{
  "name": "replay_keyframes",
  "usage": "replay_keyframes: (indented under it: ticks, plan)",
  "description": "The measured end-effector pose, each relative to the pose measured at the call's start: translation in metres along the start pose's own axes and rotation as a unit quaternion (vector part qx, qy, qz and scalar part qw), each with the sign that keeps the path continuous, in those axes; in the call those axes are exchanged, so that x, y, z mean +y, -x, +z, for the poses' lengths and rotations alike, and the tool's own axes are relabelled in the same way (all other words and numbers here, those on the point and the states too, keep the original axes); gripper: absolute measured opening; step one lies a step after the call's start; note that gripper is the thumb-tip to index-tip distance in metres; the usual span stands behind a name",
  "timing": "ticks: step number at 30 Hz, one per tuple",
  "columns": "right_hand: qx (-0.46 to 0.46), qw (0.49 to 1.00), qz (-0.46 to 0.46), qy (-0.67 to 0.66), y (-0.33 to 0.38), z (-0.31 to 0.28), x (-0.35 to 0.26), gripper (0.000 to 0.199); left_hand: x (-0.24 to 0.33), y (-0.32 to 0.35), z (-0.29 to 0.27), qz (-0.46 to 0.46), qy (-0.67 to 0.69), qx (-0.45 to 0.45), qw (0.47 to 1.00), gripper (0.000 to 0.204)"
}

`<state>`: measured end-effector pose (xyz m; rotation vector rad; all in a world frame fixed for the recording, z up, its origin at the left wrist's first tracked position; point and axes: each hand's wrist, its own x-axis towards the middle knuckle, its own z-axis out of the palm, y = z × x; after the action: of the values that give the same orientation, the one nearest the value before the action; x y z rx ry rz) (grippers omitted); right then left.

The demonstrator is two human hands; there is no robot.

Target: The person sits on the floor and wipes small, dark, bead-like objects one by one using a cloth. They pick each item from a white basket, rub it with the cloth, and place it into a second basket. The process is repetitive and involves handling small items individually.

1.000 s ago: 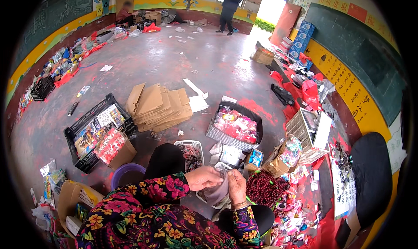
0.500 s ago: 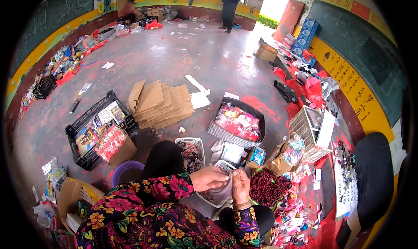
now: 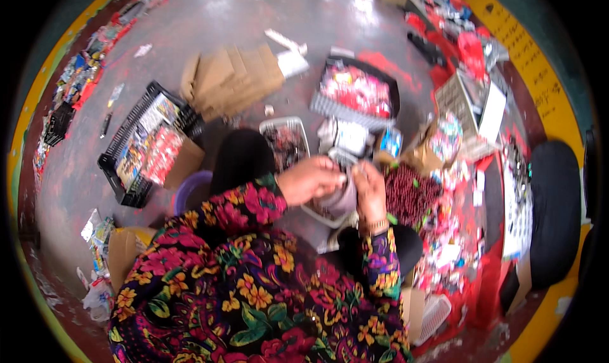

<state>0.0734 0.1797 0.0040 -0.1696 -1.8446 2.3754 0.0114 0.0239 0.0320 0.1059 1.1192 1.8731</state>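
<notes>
Both hands are close together in front of me, over a white basket (image 3: 325, 221). Between them hangs a soft mauve-grey, bag-like piece (image 3: 343, 202), its upper edge at my fingers. My left hand (image 3: 311, 180) has its fingertips pinched at the near-left side of that edge; what lies right in the pinch is blurred. My right hand (image 3: 370, 190), with a bracelet at the wrist, grips the piece's right side between thumb and fingers. Just right of it lies a heap of dark red beads (image 3: 413, 195). A second white basket (image 3: 306, 132) of small dark items stands beyond my left hand.
Ahead are flattened cardboard (image 3: 231, 80) and a grey woven basket (image 3: 355, 114) of pink and red packets. A black crate (image 3: 130, 201) and a purple basin (image 3: 190, 191) stand left. At right are an open carton (image 3: 426, 152), a cream crate (image 3: 466, 118) and a black chair (image 3: 554, 214).
The view has tipped downward, so hands and baskets sit higher in the picture. Both hands stay at the mauve-grey piece, their fingertips still near each other.
</notes>
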Motion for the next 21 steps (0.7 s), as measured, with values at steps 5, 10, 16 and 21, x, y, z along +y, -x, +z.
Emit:
replay_keyframes:
  ticks: [5,10,16,21]
  plan:
    - [0.051,0.990,-0.024,-0.133,0.004,0.009,-0.007,0.026,0.000,-0.003,-0.007,-0.014,-0.039,-0.034,0.999,0.004]
    - [0.085,0.952,-0.012,-0.293,-0.006,-0.018,-0.008,0.028,0.009,-0.002,-0.020,0.018,0.036,-0.033,0.999,0.004]
    - [0.037,0.928,0.045,-0.367,-0.001,-0.013,-0.013,0.037,0.008,-0.008,-0.023,0.053,0.097,-0.027,0.994,0.008]
    - [-0.012,0.969,-0.021,-0.246,0.004,0.004,-0.013,0.040,0.005,-0.010,-0.009,0.056,0.035,0.039,0.997,0.003]
